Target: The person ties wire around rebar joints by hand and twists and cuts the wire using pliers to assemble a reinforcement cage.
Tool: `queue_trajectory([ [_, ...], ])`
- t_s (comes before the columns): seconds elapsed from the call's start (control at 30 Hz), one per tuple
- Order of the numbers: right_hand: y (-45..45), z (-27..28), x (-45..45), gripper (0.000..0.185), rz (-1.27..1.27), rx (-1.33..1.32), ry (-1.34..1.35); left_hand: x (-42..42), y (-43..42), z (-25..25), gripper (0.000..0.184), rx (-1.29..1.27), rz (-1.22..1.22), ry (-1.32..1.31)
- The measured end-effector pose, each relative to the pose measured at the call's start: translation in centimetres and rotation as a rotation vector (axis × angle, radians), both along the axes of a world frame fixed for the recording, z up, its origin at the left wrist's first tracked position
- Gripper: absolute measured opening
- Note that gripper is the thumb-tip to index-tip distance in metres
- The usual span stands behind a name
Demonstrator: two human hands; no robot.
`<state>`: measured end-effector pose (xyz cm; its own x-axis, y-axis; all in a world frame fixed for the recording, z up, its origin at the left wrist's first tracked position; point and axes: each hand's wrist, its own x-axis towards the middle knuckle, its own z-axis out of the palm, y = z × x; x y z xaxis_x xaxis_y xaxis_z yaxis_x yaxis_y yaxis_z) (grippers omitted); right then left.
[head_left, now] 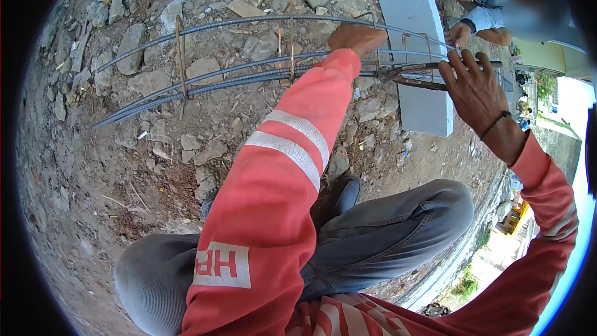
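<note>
In the head view, long ribbed steel bars (233, 23) and thin bent stirrups (181, 56) form a rebar cage across the upper middle. My left hand (357, 38) is closed among the bars, just below the top one; its fingertips and anything in them are hidden. In my right hand (476, 90) are the long handles of dark metal pincers (413, 79). The pincers' jaws sit at the lower bars, beside a stirrup and right of my left hand. Behind the cage's right end lies a flat grey slab (423, 112).
Another person (491, 0) crouches at the upper right, one hand (459, 34) near the cage's far end. Broken stones (130, 46) and rubble cover the dirt ground. My bent knees (435, 202) are below the cage. A yellow machine (513, 218) stands far off at the right.
</note>
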<state>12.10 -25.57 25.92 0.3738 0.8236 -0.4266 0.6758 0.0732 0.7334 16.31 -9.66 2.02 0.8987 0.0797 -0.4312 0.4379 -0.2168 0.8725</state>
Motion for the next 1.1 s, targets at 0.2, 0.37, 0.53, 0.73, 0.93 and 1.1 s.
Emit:
queue_trajectory([
  [0.2,1.2,0.9,4.3,0.028,0.121,-0.121,0.07,-0.5,0.3,0.7,0.052,0.013,-0.01,0.025],
  [0.37,4.6,0.0,8.6,0.03,0.297,-0.192,0.175,-0.9,-0.6,-0.9,0.047,0.086,0.035,-0.104],
  [0.53,7.1,-0.6,10.6,0.016,0.248,-0.294,0.147,-0.7,-0.5,-0.7,0.045,0.071,-0.016,-0.042],
  [0.73,4.7,1.1,6.6,0.012,0.096,-0.284,0.165,-0.6,0.2,-0.2,0.055,-0.013,-0.033,-0.033],
  [0.93,-0.5,0.7,-0.3,0.022,-0.593,-0.009,0.406,0.2,-0.4,-0.5,0.066,-0.046,0.071,0.072],
  [1.1,-8.1,-6.3,-3.8,0.021,-0.932,0.463,0.536,0.6,0.0,-0.9,0.042,-0.256,0.086,0.085],
])
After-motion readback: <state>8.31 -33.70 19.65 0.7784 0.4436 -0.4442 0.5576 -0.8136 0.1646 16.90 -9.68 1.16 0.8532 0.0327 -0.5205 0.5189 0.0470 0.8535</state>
